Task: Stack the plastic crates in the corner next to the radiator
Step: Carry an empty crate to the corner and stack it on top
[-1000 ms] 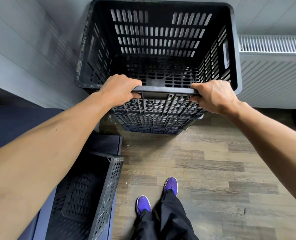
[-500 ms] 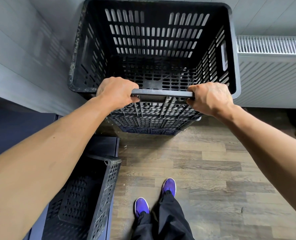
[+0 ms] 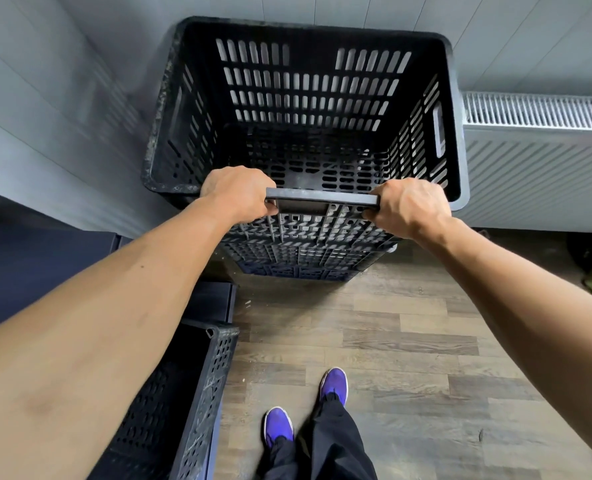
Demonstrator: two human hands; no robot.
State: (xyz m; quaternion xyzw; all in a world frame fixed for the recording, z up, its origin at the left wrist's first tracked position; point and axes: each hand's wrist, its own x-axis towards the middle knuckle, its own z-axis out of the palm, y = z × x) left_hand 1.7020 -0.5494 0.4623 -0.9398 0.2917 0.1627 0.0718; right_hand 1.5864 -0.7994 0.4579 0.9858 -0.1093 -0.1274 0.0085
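Observation:
A black slotted plastic crate [image 3: 305,95] sits on top of a stack of crates [image 3: 308,258] in the corner, between the grey wall and the white radiator [image 3: 536,161]. My left hand [image 3: 235,194] and my right hand [image 3: 410,207] both grip the crate's near rim, one at each end of it. The top crate is upright and empty. A blue crate shows at the bottom of the stack. Another black crate [image 3: 197,403] stands on the floor at the lower left, partly hidden by my left arm.
Grey panelled walls [image 3: 62,116] close the corner at the left and back. A dark blue piece of furniture [image 3: 215,299] stands left of the stack. Wood-look floor [image 3: 408,341] stretches in front, with my feet in purple shoes [image 3: 334,384] on it.
The top crate has shifted slightly lower and to the right in view, settling square on the stack. Both hands keep their grip on the near rim.

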